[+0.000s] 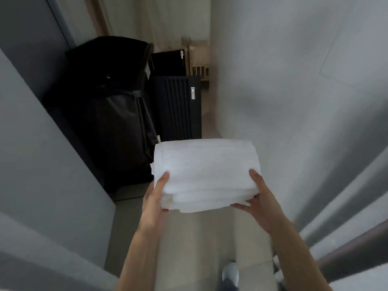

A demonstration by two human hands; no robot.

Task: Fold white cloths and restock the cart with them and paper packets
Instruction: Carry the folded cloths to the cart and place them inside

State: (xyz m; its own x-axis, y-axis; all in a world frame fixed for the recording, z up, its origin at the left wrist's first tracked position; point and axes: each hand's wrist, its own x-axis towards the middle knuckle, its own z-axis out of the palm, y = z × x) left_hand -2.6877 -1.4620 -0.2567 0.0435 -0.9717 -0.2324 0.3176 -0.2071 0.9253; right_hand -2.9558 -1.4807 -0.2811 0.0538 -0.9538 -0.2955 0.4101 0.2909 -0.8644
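A stack of folded white cloths (206, 171) is carried in front of me at chest height, in the middle of the view. My left hand (154, 195) grips its left side, thumb on top and fingers underneath. My right hand (259, 198) grips the right side the same way. Ahead on the left stands a black cart (175, 106) with a ribbed door and a metal latch, and a black fabric bag (109, 106) hangs on its near end. No paper packets are visible.
I stand in a narrow corridor. Grey walls (294, 80) close in on the right and a grey wall or door (31, 143) on the left. The pale floor (199, 238) runs ahead past the cart. My shoe (230, 271) shows at the bottom.
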